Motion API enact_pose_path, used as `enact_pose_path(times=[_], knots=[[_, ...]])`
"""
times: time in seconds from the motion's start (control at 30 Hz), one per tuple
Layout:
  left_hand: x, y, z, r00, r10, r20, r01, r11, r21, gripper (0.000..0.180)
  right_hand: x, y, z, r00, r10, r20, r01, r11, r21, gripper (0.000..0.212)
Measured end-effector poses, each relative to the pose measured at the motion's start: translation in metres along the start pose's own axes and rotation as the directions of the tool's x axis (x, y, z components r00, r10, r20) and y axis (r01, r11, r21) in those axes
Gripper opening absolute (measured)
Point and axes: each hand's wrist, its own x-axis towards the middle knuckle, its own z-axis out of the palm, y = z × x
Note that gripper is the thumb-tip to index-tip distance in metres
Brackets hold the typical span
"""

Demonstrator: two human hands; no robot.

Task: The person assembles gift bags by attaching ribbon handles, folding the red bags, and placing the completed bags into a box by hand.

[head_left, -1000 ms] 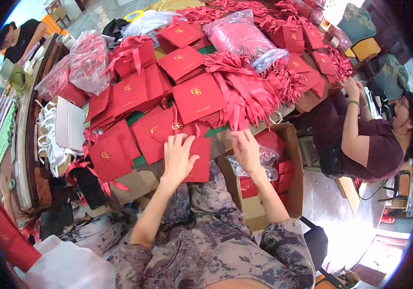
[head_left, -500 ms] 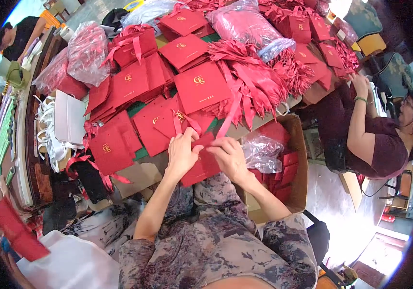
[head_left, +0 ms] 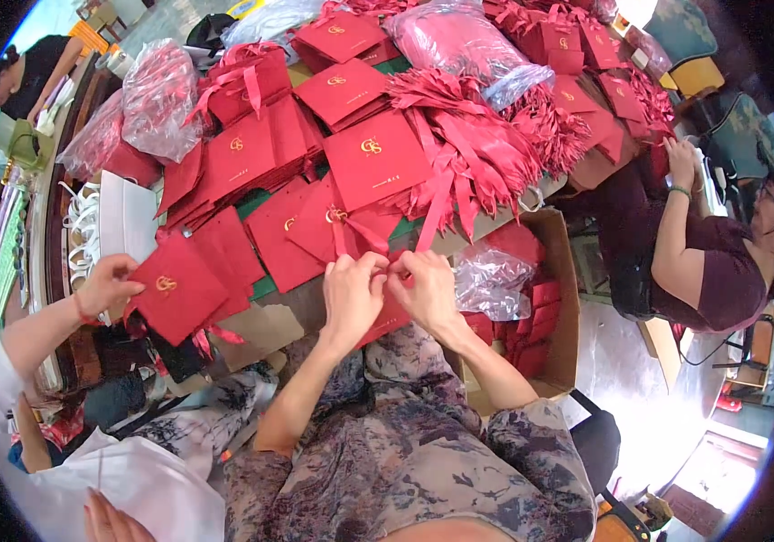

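In front of my lap, my left hand and my right hand are closed, their pinched fingertips almost meeting. Both grip a red ribbon over the top edge of a small red paper bag. My hands cover most of this bag, and the exact hold on the ribbon is partly hidden. Just beyond lie flat red bags with gold print. A large bundle of loose red ribbons spreads over the pile to the right.
By my right knee stands a cardboard box with red bags and clear plastic inside. At left, a co-worker's hand holds a red bag. Another person sits at right. Plastic-wrapped bundles lie on the table.
My hands have drawn closer together, fingertips now nearly touching at the ribbon. From the left, a co-worker's arm has reached in, and its hand now holds a red bag by the stack.
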Motion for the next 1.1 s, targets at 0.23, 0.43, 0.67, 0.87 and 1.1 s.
enact_pose_path(times=[0.23,0.43,0.67,0.87,1.1], knots=[[0.004,-0.02,0.008,0.997,-0.021,-0.075,0.007,0.983,-0.181,0.013,-0.004,0.005,0.003,0.998,0.049,-0.037,-0.04,0.978,0.206,0.014],[0.009,-0.017,0.007,0.999,0.016,-0.03,-0.022,0.976,-0.215,0.021,-0.006,0.012,0.002,0.996,-0.093,0.001,0.092,0.993,0.073,0.028],[0.006,-0.021,0.018,0.996,-0.058,-0.07,0.044,0.981,-0.191,0.019,0.007,0.005,-0.028,0.984,-0.178,0.003,0.175,0.97,0.169,0.026],[-0.005,-0.002,0.023,0.956,0.165,-0.243,-0.165,0.986,0.019,0.012,0.041,0.029,-0.041,0.957,-0.147,0.248,0.095,0.973,0.211,0.01],[-0.013,0.008,0.025,0.879,0.38,-0.288,-0.342,0.924,0.173,0.013,0.077,0.037,-0.047,0.773,-0.206,0.601,0.057,0.965,0.258,0.021]])
